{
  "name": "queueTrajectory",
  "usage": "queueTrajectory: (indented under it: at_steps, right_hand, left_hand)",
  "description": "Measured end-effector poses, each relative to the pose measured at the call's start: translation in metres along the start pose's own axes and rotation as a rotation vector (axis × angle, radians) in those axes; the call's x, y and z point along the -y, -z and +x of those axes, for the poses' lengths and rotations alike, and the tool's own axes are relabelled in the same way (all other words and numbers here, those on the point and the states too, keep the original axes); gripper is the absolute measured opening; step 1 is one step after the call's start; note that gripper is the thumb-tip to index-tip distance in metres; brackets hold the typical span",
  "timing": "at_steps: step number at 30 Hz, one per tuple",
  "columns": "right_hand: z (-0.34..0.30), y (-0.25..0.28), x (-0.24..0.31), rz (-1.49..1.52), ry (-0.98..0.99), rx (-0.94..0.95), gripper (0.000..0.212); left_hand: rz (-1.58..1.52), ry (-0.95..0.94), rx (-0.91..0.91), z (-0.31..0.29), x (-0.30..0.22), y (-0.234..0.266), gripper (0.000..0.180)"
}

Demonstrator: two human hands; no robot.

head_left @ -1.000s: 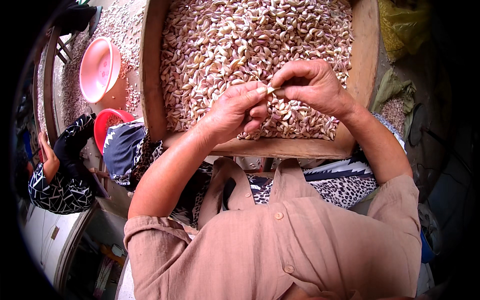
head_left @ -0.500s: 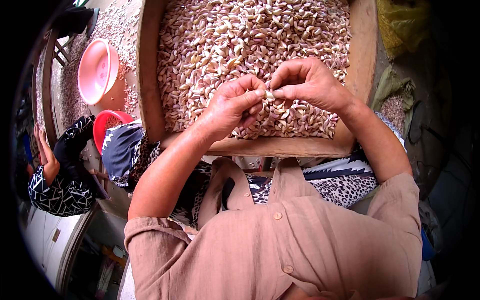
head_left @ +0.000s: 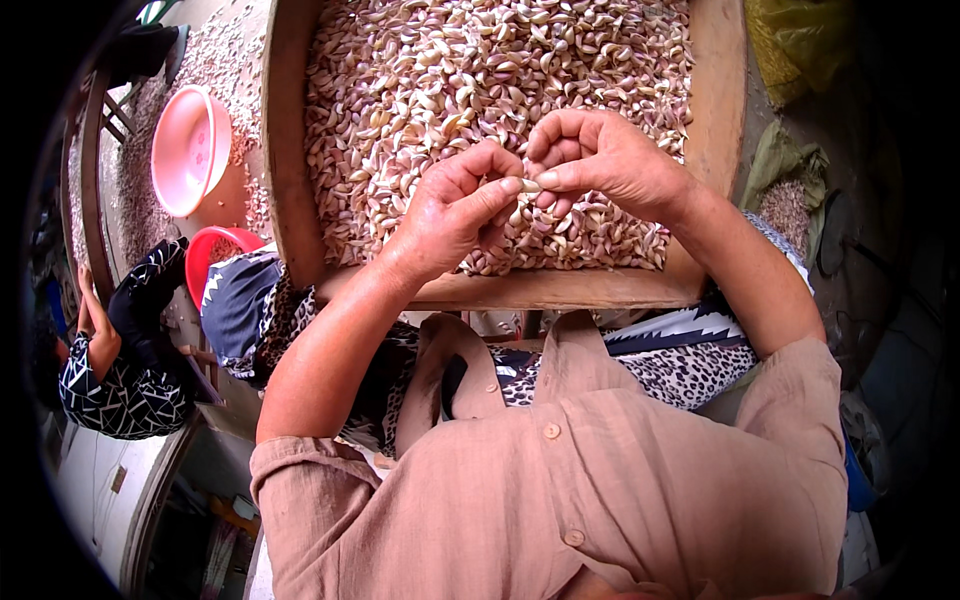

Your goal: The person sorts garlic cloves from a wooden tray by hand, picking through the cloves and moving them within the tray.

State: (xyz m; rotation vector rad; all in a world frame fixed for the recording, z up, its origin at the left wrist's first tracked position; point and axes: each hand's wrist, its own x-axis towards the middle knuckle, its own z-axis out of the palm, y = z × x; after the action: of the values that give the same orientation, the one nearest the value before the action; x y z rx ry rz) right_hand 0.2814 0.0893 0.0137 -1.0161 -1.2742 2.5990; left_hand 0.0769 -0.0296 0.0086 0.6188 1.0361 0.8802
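A pale garlic clove (head_left: 530,186) is pinched between the thumb and fingers of my left hand (head_left: 458,208), above the near part of a wooden tray. My right hand (head_left: 615,168) comes in from the other side, its fingers curled and its thumb tip at the clove's right end. Its fingertips are partly hidden behind the thumb. Below both hands lies a thick spread of loose garlic cloves (head_left: 430,80), white to purplish. They fill the tray (head_left: 720,110), which has broad wooden sides and a front rail close to my lap.
On the left stand a pink basin (head_left: 178,150) and a red basin (head_left: 200,258) with cloves in it. Another person (head_left: 125,385) in black and white patterned clothes sits beyond them. A yellow sack (head_left: 800,45) and a greenish sack (head_left: 785,165) lie to the right.
My right hand's fingers have loosened a little and lifted from the clove, while its thumb stays at the clove's end. The view has shifted slightly.
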Motion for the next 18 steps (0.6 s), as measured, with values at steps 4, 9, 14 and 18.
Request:
queueTrajectory:
  at_steps: [4, 9, 14, 18]
  right_hand:
    - [-0.001, -0.002, 0.002, -0.021, -0.024, -0.006, 0.023]
    - [0.004, 0.007, -0.008, -0.329, 0.073, -0.188, 0.022]
    - [0.004, 0.025, 0.016, -0.349, 0.311, -0.334, 0.018]
    - [0.004, 0.007, 0.016, -0.378, 0.441, -0.197, 0.021]
  left_hand:
    - [0.136, -0.11, -0.023, -0.001, 0.009, -0.003, 0.01]
    - [0.345, -0.308, -0.134, -0.003, 0.008, -0.012, 0.003]
    - [0.1, -0.157, -0.151, 0.002, 0.002, -0.002, 0.01]
    - [-0.125, 0.043, -0.17, 0.004, 0.0, 0.001, 0.023]
